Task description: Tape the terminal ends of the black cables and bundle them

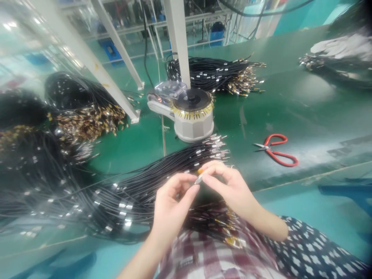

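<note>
My left hand [170, 207] and my right hand [229, 186] meet at the near edge of the green table [305, 112]. Both pinch the same small metal connector [199, 179] at the end of a thin black cable, with a bit of yellow tape [200, 170] just above it. Under my hands lies a large bundle of black cables [151, 174] with silver tips, fanned out to the right. More cable ends with gold connectors [229, 232] rest on my lap below my wrists.
A white tape dispenser [193, 114] with yellow tape strips stands behind the bundle. Red-handled scissors [276, 149] lie to the right. Other cable bundles lie at the back [221, 73] and at the left [84, 112]. White frame posts [178, 42] rise from the table.
</note>
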A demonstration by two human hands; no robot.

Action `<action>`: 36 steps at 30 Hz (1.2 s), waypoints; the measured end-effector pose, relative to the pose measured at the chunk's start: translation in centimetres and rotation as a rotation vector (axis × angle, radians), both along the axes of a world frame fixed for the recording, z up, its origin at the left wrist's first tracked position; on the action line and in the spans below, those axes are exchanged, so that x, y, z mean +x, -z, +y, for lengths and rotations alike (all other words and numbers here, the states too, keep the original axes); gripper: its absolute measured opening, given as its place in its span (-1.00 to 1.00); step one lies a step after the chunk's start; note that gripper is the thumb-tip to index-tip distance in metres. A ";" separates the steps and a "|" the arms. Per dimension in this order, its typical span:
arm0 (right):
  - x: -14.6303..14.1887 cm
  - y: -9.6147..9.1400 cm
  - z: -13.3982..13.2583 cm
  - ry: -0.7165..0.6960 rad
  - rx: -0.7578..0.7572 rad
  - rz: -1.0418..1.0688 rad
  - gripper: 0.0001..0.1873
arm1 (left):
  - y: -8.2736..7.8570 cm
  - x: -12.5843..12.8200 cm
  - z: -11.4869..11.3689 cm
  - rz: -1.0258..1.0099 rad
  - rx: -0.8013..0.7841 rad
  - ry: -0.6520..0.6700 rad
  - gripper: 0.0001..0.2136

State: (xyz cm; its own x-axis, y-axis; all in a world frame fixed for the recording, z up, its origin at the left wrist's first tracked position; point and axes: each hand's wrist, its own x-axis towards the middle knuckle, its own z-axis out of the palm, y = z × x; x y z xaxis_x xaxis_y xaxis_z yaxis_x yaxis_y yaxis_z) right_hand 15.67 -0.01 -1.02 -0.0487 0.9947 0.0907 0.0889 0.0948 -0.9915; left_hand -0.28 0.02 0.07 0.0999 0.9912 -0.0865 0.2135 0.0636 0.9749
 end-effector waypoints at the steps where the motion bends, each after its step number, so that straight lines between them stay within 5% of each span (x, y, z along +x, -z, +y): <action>1: 0.2 -0.1 -0.1 -0.009 0.020 -0.024 -0.88 | 0.0 0.0 0.1 0.011 -0.002 0.012 -0.90; 5: 4.5 0.0 0.6 0.064 0.233 -0.278 -0.91 | 0.2 -0.5 0.0 -0.003 -0.021 0.010 -0.90; 7: 9.2 0.5 1.3 0.282 0.370 -0.537 -0.88 | 0.5 -0.9 0.0 0.027 -0.025 0.012 -0.88; 9: 14.7 1.1 1.8 0.443 0.340 -0.826 -0.80 | 0.9 -1.2 0.2 0.080 -0.033 0.029 -0.83; 14: 23.6 2.3 2.2 0.297 0.227 -1.221 -0.68 | 1.1 -1.2 0.5 0.110 -0.052 0.037 -0.73; 21: 23.9 1.9 3.0 0.034 0.182 -1.409 -0.63 | 0.8 -1.1 0.1 0.092 -0.079 0.038 -0.73; 33: 20.9 1.1 1.4 0.132 0.129 -1.461 -0.84 | 0.7 -0.9 0.1 0.083 -0.080 0.048 -0.76; 36: 19.8 1.1 0.9 0.188 0.135 -1.250 -0.89 | 0.7 -0.8 0.0 0.066 -0.069 0.029 -0.79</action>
State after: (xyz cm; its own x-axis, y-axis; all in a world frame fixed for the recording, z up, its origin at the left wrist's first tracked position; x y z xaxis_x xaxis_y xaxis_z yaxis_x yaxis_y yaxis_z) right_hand 35.44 0.84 -2.08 -0.0340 0.9820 0.1857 0.9758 0.0727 -0.2060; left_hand -1.07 0.06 -0.66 0.1207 0.9794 -0.1620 0.2798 0.1230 0.9521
